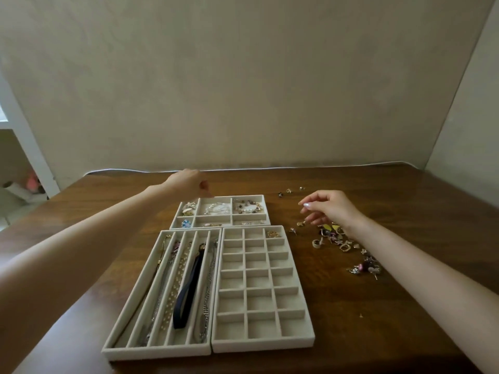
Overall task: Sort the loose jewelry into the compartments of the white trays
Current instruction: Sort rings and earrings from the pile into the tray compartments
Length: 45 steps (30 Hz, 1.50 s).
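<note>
— Where does the loose jewelry (pixel 343 244) lie?
— In a scattered heap on the wooden table (pixel 351 319), just right of the grid tray (pixel 263 344). A few small earrings (pixel 290 190) sit apart, beyond the tray's far right corner.
— And the hands?
— The right hand (pixel 329 209) hovers over the heap's far end with its fingers loosely spread and nothing between them. The left hand (pixel 189 182) is beyond the grid tray and to its left, over the far left corner of the six-compartment tray (pixel 243 196). Its fingers curl downward, and I cannot tell if they pinch anything.
— What's in the grid tray?
— One gold piece (pixel 273 234), in its far right compartment.
— The other trays?
— The six-compartment tray touches the grid tray's far edge and holds beaded bracelets and small pieces. The slotted tray (pixel 159 351) adjoins its left side, with chains and a navy strap (pixel 189 290).
</note>
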{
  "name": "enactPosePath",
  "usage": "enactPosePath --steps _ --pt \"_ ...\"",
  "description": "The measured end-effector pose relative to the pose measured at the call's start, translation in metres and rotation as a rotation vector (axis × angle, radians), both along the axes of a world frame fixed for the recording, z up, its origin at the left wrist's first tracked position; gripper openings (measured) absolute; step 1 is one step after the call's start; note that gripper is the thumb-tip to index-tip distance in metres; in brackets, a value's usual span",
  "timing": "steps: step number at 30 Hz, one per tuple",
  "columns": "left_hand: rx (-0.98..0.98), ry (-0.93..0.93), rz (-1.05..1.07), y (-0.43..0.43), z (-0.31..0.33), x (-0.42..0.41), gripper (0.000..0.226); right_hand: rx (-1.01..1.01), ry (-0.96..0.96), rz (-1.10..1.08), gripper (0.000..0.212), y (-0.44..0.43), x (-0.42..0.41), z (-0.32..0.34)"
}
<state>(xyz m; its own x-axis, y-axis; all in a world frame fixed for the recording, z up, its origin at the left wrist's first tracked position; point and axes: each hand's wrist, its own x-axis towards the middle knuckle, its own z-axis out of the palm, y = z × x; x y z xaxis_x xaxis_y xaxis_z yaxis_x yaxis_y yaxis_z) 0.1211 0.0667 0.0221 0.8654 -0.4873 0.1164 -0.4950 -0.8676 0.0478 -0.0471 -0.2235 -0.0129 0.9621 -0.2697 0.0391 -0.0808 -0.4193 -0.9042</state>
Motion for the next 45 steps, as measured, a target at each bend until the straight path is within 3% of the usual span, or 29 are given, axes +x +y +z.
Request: enactPosePath --steps 4,13,23,29,45 --pt "-0.058 -0.015 -0.13 -0.047 0.014 -0.025 0.023 -0.117 0.043 -0.036 0.014 -0.022 0.003 0.004" --pt "-0.092 0.088 -0.246 -0.139 -0.014 -0.01 0.039 -0.316 0.029 -0.165 0.015 -0.054 0.025 -0.002" --pt "-0.05 0.307 -0.183 -0.197 -0.045 0.013 0.054 -0.611 0.148 0.067 0.063 -0.056 0.098 -0.015" --pt "-0.106 0.453 -0.262 -0.211 -0.051 0.013 0.057 -0.728 0.308 0.196 0.067 -0.064 0.122 -0.021" --pt "-0.111 0.569 -0.53 -0.199 -0.054 -0.067 0.049 -0.712 0.227 0.262 0.069 -0.098 0.014 -0.025"
